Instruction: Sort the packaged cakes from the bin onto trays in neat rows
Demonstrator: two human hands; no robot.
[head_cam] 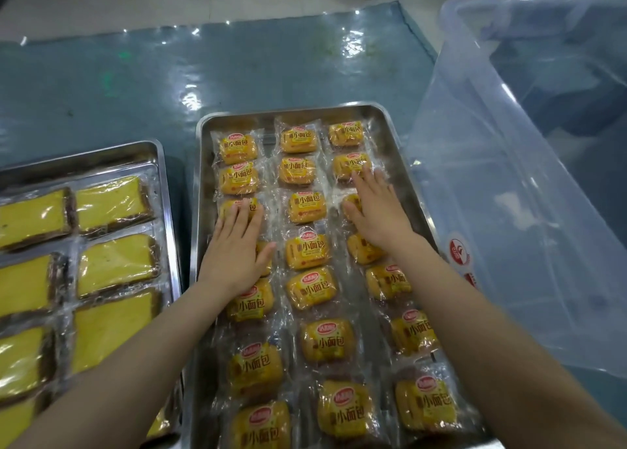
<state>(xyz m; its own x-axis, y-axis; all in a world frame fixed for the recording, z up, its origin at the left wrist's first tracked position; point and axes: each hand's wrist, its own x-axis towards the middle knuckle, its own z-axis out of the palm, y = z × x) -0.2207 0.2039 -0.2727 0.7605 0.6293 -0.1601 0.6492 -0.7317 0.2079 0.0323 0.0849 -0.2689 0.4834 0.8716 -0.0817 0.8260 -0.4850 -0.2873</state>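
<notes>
A steel tray [203, 163] in the middle holds several small wrapped yellow cakes [307, 250] in three rows running away from me. My left hand [237, 248] lies flat, fingers straight, on the cakes of the left row. My right hand [376, 211] lies flat on the cakes of the right row, fingertips touching one near the far end [349, 163]. Neither hand grips anything. A second steel tray [159, 163] on the left holds larger flat yellow cake slices [113, 202] in clear wrappers, set in rows.
A large clear plastic bin [529, 191] stands to the right of the middle tray; no cakes are visible in it. Everything rests on a blue-green glossy table cover [142, 85]. A pale floor [135, 4] lies beyond the table's far edge.
</notes>
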